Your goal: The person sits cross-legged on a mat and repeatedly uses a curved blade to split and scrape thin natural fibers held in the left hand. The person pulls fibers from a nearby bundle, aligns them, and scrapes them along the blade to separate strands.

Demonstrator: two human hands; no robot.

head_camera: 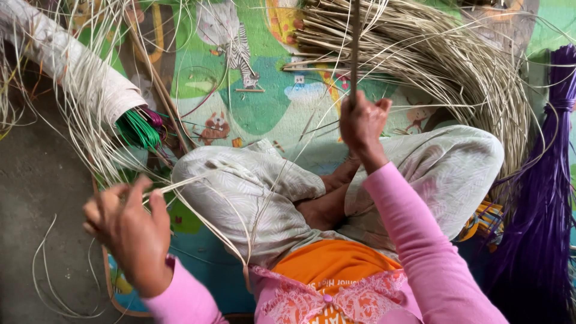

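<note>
Pale cane strands run from your left hand, which is closed around their ends with thumb and fingers pinched, low at the left of the view beside your knee. From there the strands trail across your patterned trousers toward your waist. Your right hand is raised above your crossed legs and clenched around a thin dark stick that stands nearly upright and leaves the top of the view. Behind that hand lies a big coil of pale cane on a colourful play mat. A purple bundle hangs at the right edge. At upper left a paper-wrapped roll shows what seem to be green strips at its open end.
</note>
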